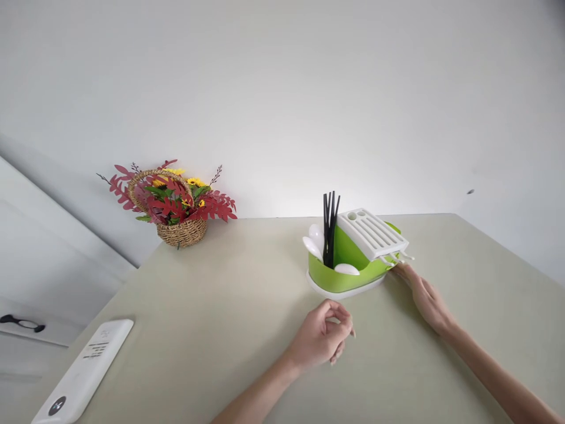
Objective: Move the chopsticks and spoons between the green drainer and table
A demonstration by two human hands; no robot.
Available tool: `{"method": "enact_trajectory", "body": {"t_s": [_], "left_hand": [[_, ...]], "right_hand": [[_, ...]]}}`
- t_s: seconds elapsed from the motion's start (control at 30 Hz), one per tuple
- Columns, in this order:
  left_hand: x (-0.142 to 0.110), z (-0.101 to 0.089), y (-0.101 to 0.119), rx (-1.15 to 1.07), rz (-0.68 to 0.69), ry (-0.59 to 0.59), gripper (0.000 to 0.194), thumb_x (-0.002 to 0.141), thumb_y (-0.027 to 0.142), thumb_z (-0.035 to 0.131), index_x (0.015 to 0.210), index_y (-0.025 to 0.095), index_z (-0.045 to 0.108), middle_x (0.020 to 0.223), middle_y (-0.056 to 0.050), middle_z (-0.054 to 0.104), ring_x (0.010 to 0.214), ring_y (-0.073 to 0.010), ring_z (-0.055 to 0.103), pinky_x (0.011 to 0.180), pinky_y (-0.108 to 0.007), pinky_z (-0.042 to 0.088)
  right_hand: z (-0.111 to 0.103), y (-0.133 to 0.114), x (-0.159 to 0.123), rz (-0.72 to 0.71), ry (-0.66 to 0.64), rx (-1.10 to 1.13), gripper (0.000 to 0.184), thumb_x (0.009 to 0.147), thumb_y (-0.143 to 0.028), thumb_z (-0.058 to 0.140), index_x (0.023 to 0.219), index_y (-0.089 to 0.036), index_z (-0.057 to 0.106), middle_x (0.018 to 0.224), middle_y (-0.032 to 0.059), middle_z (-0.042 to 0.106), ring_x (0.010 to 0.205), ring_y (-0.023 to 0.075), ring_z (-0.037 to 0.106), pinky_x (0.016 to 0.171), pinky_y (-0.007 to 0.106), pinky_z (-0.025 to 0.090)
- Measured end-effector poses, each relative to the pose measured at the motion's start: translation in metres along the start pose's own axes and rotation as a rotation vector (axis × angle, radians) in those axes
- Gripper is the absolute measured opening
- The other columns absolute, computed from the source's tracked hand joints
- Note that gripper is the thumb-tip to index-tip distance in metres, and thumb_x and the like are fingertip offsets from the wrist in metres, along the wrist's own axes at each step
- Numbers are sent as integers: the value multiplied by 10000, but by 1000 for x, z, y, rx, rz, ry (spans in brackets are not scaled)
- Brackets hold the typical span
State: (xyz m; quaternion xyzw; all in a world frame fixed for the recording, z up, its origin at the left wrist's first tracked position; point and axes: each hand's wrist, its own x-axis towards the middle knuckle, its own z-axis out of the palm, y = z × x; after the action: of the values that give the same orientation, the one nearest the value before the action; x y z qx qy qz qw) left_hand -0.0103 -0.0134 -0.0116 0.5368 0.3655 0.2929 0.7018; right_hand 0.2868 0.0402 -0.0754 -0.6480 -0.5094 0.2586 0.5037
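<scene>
1. Green and white, the utensil holder (329,279) meets the right hand (426,298) at its right end; that hand's fingers reach out straight, their tips partly hidden below white hooks (392,259), so I cannot tell whether they grip.
2. Loosely closed, the left hand (321,333) is just in front of the holder and apart from it, fingers curled toward the palm.
3. Inside the holder, black chopsticks (331,238) stand nearly upright beside white spoons (312,248); another white rounded piece (346,270) shows at the front rim.
4. Over its right part, a white slotted rack (373,231) slopes.
5. Toward the table's (220,288) far left corner stands a wicker basket (182,234) with red leaves (218,204) and yellow flowers (195,182).
6. Nearer, a white oblong device (86,374) lies at the left edge.
</scene>
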Motion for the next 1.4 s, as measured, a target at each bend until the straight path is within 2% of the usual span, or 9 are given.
{"method": "enact_trajectory", "body": {"t_s": [0.1,0.3,0.43,0.7,0.83,0.97,1.07,1.23,1.4], "left_hand": [[-1,3,-4,74,28,37,405,951,532,635,1140,210,480,1223,-97,628,498,-57,588,334,-188,367],[-6,8,-11,362,156,67,285,1027,391,544,1229,189,526,806,-1,604,656,-126,638,470,-176,415],[-6,9,-14,479,250,76,210,1021,329,545,1179,193,568,1022,-65,636,745,-127,640,520,-197,433],[-4,7,-17,510,336,140,175,1005,261,536,1176,228,540,1222,-86,548,835,-127,607,560,-205,463],[-4,9,-17,491,331,177,196,1010,241,522,1205,241,505,1245,-88,511,863,-131,599,575,-212,475],[-5,10,-18,480,325,182,208,1005,225,520,1209,248,486,1259,-88,491,854,-127,600,568,-213,474],[-5,10,-19,485,330,177,216,1004,218,520,1214,250,482,1255,-86,488,840,-124,597,551,-214,471],[-4,9,-22,496,336,186,236,1006,198,513,1231,253,465,1261,-89,486,854,-129,598,570,-226,482],[-4,10,-26,469,328,223,262,1018,182,479,1264,263,440,1280,-94,473,874,-136,613,575,-238,478]], "right_hand": [[-4,-8,-11,16,-157,-36,645,1059,-670,315,1339,-269,736,1458,20,676,1490,281,485,1310,487,240],[-3,-17,-18,-100,-148,-174,566,1068,-605,346,1302,-277,743,1478,37,658,1427,283,551,1266,469,348],[0,-23,-23,-198,-199,-226,544,1094,-576,316,1362,-286,690,1544,47,583,1416,276,551,1242,480,384],[-1,-19,-30,-311,-236,-354,434,1115,-495,321,1417,-335,588,1572,49,504,1421,265,531,1202,472,418],[0,-21,-31,-353,-163,-346,394,1094,-492,397,1423,-321,530,1461,89,577,1286,275,621,1077,478,510],[1,-21,-33,-413,-94,-306,584,1052,-458,504,1587,-301,329,1381,118,614,1125,262,688,939,451,580],[1,-19,-34,-476,-129,-356,565,1054,-406,486,1599,-337,356,1411,109,581,1110,241,688,873,398,605],[1,-18,-35,-475,-153,-361,579,1032,-381,515,1596,-352,392,1407,104,577,1135,231,670,635,272,598],[5,-22,-40,-460,-145,-361,594,1032,-362,513,1609,-349,372,1272,83,659,1062,225,691,638,277,592]]}}
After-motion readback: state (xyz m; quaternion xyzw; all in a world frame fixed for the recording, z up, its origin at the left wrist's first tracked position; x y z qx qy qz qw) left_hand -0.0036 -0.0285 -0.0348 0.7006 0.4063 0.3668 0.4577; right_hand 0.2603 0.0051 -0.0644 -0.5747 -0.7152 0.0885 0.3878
